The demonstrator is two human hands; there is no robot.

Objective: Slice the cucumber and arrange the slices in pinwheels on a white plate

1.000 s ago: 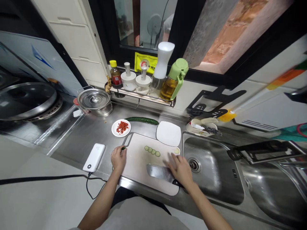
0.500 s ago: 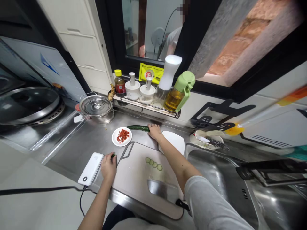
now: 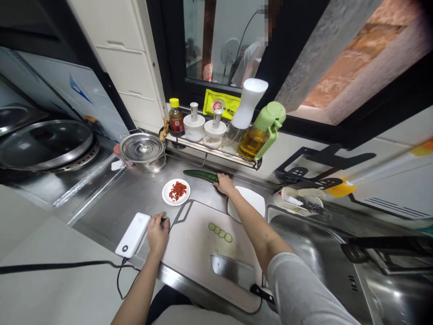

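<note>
My right hand [image 3: 224, 184] is closed around the right end of a long dark green cucumber [image 3: 201, 175], which lies at the back of the steel counter. Closed fingers of my left hand [image 3: 158, 232] hold a small green cucumber piece [image 3: 164, 218], mostly hidden, left of the cutting board [image 3: 189, 243]. Several overlapping cucumber slices [image 3: 221, 233] rest on the board. Nearer to me lies a cleaver [image 3: 233, 271] with a black handle, flat on the board. A white plate [image 3: 250, 201] is partly covered by my right forearm.
A small white plate of red bits [image 3: 177, 192] stands between my hands. At left are a white power bank [image 3: 133, 234] with a cable and a lidded steel pot [image 3: 144, 151]. A seasoning rack [image 3: 216, 151] runs along the wall; the sink [image 3: 304, 243] is at right.
The view has shifted slightly. The cucumber's far left end has swung a little toward the wall, away from the plate of red bits. My left hand stays beside the power bank.
</note>
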